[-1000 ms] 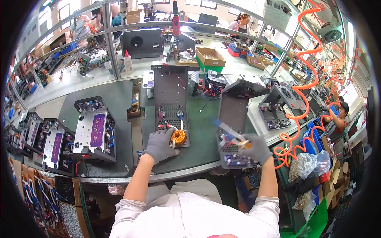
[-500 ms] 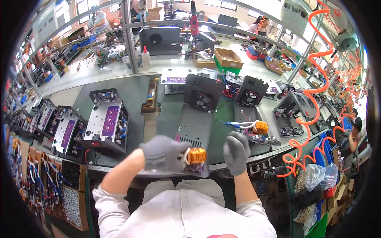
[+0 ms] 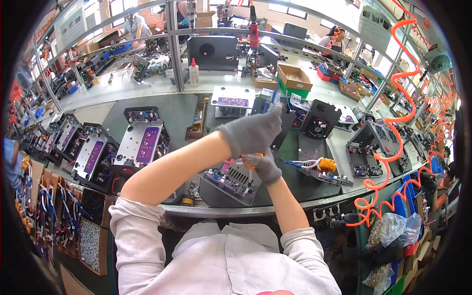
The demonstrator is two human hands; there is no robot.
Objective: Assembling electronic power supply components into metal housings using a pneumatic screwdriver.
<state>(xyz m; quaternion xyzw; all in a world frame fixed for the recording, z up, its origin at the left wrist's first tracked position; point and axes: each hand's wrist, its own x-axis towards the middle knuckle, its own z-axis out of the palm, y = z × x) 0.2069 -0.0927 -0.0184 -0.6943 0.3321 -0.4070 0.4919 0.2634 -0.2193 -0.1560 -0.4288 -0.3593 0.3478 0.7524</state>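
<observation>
A dark grey metal chassis with a slotted base [image 3: 252, 190] sits beneath both hands, its upright panel mostly covered by the left grey-gloved hand [image 3: 253, 131], which is curled; what it pinches I cannot tell. The right grey-gloved hand [image 3: 267, 168] grasps a partly hidden orange wire-wound coil [image 3: 249, 164] above the base. Blurred blue wire ends [image 3: 275, 97] show above the left hand.

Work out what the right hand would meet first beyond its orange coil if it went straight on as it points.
Beyond the orange coil, the right hand would probably meet the left hand near the wrist first; depth is unclear, so it might pass beneath.
</observation>
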